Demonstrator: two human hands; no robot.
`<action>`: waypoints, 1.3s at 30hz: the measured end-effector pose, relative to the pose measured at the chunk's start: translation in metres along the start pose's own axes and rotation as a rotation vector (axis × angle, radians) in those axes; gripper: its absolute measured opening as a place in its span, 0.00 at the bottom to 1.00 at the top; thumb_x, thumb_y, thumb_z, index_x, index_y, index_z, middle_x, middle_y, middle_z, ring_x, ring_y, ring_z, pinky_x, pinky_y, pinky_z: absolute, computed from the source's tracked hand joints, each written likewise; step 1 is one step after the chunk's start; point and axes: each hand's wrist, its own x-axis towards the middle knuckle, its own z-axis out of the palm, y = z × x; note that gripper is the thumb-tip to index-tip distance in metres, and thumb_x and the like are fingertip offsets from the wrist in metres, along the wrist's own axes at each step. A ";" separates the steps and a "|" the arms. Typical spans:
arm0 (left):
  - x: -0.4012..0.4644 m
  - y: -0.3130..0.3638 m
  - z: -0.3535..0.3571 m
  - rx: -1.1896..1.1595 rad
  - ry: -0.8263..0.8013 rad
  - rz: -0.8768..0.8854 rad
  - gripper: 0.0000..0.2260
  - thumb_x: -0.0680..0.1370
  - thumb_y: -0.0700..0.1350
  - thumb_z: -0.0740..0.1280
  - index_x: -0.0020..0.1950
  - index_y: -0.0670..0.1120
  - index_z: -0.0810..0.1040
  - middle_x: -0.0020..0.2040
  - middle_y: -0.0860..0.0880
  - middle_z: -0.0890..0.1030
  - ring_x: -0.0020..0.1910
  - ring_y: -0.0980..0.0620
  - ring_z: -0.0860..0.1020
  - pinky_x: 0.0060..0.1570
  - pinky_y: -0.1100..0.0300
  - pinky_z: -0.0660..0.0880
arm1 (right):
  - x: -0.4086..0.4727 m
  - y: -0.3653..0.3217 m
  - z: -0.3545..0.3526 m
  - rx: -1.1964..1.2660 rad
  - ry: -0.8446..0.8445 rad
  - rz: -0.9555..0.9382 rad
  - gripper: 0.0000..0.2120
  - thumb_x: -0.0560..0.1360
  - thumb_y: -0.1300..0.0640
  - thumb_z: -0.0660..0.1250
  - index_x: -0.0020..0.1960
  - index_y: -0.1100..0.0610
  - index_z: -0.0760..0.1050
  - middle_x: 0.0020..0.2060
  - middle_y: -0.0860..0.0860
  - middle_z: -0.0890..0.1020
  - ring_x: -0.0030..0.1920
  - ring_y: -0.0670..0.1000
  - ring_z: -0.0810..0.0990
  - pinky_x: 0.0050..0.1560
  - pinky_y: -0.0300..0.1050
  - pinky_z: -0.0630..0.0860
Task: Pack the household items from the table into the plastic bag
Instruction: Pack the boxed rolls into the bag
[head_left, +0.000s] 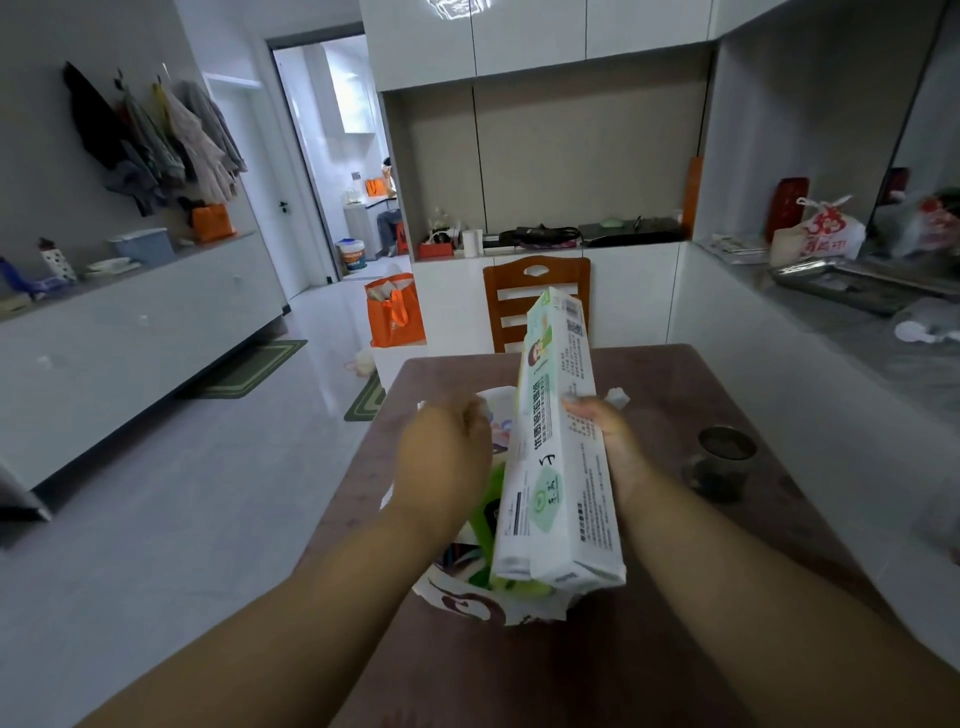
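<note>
White printed plastic bag (470, 605) lies open on the brown table (675, 415), green items already inside. Right hand (605, 434) clamps a long white-and-green carton (558, 457) above the mouth; left hand (444, 457), blurred, seems to grip the rim. Judged step: insertion; next, lower the carton end-first.

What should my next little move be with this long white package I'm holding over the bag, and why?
Probably tip the long white package down and ease its near end into the plastic bag. Your right hand holds it above the bag's mouth, your left hand is at the bag's rim, and green items already lie inside.
</note>
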 end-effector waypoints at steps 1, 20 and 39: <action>0.002 -0.002 -0.003 0.061 0.119 0.075 0.09 0.78 0.43 0.61 0.45 0.42 0.80 0.45 0.44 0.83 0.41 0.49 0.79 0.37 0.56 0.77 | 0.003 -0.003 0.002 -0.012 -0.003 -0.010 0.16 0.62 0.55 0.67 0.48 0.59 0.76 0.30 0.54 0.84 0.28 0.53 0.84 0.27 0.42 0.79; 0.068 -0.039 -0.043 -0.956 -0.237 -0.789 0.22 0.76 0.61 0.61 0.54 0.43 0.78 0.26 0.51 0.68 0.18 0.57 0.61 0.16 0.67 0.60 | 0.054 0.007 0.011 -0.554 0.178 -0.296 0.45 0.67 0.60 0.74 0.71 0.38 0.51 0.59 0.41 0.76 0.59 0.48 0.76 0.43 0.41 0.78; 0.120 -0.078 -0.073 -1.221 -0.298 -0.827 0.33 0.74 0.68 0.55 0.53 0.38 0.77 0.55 0.45 0.81 0.18 0.57 0.62 0.18 0.70 0.59 | 0.055 -0.009 -0.029 -1.839 -0.021 -0.270 0.62 0.56 0.49 0.77 0.74 0.38 0.36 0.68 0.50 0.65 0.65 0.50 0.63 0.61 0.49 0.66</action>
